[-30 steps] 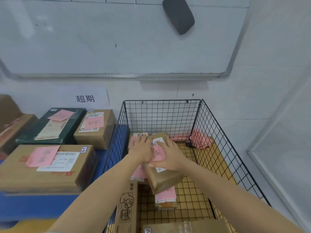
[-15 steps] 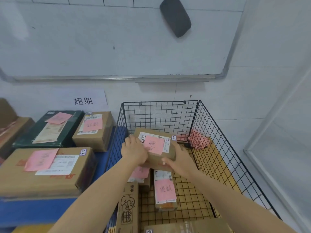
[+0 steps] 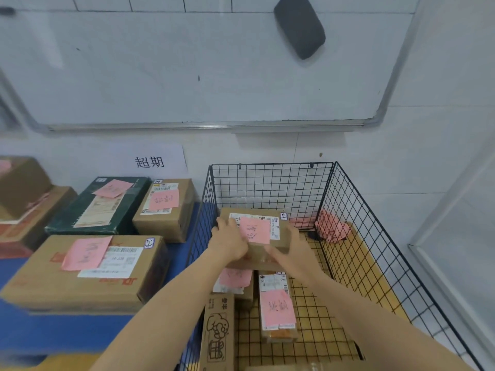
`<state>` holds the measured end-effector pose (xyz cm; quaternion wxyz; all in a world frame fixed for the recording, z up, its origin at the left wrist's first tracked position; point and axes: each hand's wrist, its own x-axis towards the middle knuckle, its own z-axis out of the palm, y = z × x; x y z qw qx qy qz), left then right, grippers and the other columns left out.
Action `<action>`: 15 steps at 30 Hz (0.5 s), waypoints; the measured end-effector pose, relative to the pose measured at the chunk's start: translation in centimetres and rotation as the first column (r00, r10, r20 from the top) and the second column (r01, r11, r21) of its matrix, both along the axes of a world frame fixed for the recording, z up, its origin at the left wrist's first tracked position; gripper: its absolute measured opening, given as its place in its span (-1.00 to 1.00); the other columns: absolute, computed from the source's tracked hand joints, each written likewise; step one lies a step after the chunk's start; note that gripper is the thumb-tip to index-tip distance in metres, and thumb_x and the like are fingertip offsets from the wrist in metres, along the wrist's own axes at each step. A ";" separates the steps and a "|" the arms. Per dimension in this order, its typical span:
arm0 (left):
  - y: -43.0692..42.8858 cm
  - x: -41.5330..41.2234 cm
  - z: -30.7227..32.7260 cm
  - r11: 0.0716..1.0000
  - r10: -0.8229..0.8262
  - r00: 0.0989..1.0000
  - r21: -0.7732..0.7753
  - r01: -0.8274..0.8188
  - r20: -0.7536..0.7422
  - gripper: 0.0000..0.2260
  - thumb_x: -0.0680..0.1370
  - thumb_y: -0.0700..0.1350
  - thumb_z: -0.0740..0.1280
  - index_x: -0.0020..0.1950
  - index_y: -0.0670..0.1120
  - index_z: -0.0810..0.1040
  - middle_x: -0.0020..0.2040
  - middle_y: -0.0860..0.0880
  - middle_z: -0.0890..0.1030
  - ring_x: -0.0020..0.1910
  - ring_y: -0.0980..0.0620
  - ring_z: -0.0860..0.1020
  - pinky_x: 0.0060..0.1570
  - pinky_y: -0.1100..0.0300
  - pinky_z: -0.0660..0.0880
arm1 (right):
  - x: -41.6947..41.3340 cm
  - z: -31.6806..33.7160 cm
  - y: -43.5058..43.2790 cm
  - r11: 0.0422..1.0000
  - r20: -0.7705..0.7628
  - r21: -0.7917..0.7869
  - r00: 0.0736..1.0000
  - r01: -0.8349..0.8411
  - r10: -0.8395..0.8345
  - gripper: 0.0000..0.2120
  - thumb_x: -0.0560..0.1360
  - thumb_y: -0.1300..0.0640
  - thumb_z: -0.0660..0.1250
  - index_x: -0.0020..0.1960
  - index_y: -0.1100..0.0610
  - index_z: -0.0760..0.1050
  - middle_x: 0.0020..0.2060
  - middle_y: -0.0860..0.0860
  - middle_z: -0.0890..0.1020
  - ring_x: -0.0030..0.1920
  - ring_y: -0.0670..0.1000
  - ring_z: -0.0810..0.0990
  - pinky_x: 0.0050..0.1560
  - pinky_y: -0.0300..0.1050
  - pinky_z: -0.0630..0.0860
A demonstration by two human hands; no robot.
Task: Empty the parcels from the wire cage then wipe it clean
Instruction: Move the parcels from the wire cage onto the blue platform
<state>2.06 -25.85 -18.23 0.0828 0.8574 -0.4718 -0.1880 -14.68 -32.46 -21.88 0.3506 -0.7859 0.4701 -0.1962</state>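
A person's left hand and right hand hold a brown parcel over the wire cage, toward the cage's 11 o'clock corner, taking the wall as 12. The left hand's fingers curl over the parcel's 9 o'clock edge; the right hand cups its 4 o'clock corner, fingers wrapped against the side. A pink note and a white label face up on top.

Below it, on the cage floor, lie a narrow parcel with a pink note at 6 o'clock, a half-hidden parcel just beside it at 8, and a cartoon-printed carton standing against the 7 o'clock side. A pink cloth sits bunched in the 1 o'clock corner.

Outside the cage at 9 o'clock, a large brown box, a green box and a smaller brown box rest on a blue surface. A whiteboard carrying an eraser hangs at 12.
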 end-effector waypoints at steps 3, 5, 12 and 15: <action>-0.1 0.4 -0.4 1.000 -0.014 0.999 -0.011 0.014 -0.029 -0.47 0.60 -0.12 0.14 0.52 -0.18 0.05 0.54 -0.25 -0.09 0.52 -0.26 -0.07 0.48 -0.12 0.01 | -0.9 0.3 -0.3 1.000 -0.043 0.002 0.999 -0.014 0.014 -0.21 0.31 -0.40 0.29 0.41 -0.03 0.21 0.19 -0.09 0.51 0.06 -0.06 0.55 0.03 -0.04 0.59; 0.0 0.6 -0.6 0.999 -0.054 0.998 -0.009 0.053 -0.025 -0.45 0.59 -0.18 0.11 0.55 -0.10 0.01 0.56 -0.17 -0.17 0.53 -0.20 -0.18 0.49 -0.12 -0.13 | -1.4 0.5 -1.0 0.999 -0.075 -0.033 0.997 -0.026 0.023 -0.28 0.36 -0.36 0.30 0.39 -0.04 0.24 0.19 -0.10 0.51 0.10 -0.05 0.54 0.06 0.02 0.58; 0.1 0.6 -1.0 0.992 -0.129 0.991 0.007 0.128 0.036 -0.44 0.61 -0.22 0.04 0.58 0.02 -0.06 0.57 -0.06 -0.23 0.53 -0.15 -0.25 0.48 -0.12 -0.19 | -0.8 2.0 -3.9 0.978 -0.100 0.017 0.973 -0.209 0.210 -0.25 0.46 -0.06 0.41 0.52 0.01 0.12 0.41 0.03 0.26 0.42 0.09 0.26 0.38 0.08 0.31; 0.2 0.6 -1.3 0.997 -0.074 0.997 -0.016 0.075 0.035 -0.44 0.63 -0.22 0.05 0.57 0.12 -0.05 0.55 -0.11 -0.29 0.52 -0.17 -0.28 0.48 -0.08 -0.17 | -1.2 2.1 -3.7 0.980 -0.123 0.050 0.972 -0.193 0.198 -0.24 0.41 -0.14 0.45 0.48 0.01 0.18 0.31 0.03 0.25 0.31 0.07 0.37 0.26 -0.03 0.42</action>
